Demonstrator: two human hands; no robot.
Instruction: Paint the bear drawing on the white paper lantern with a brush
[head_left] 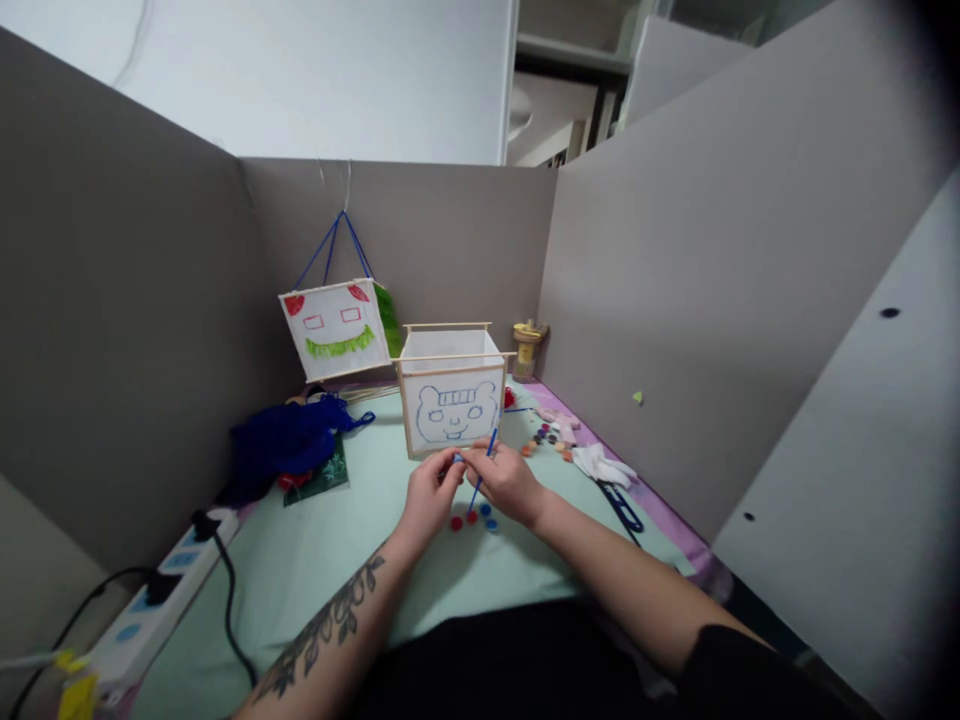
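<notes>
My left hand (431, 492) is closed, its fingertips pinching a small blue paint pot (458, 458). Close against it, my right hand (511, 484) is closed around a thin blue paintbrush (492, 441), which slants down past the palm. The right fingertips also meet at the little pot; whether its lid is on cannot be made out. Just below the hands lie two red paint pots (456, 523) and two blue paint pots (486, 510). Behind them stands a white box lantern (453, 410) with a wooden stick frame and a blue-outlined animal face on its front.
A painted lantern (337, 335) hangs by blue cords at the back left. Dark blue cloth (281, 440) lies on the left, near a power strip (169, 575). On the right are several small paint pots (545, 434), white gloves (602, 466) and dark-blue-handled scissors (626, 512). Grey partitions (720, 270) enclose the table.
</notes>
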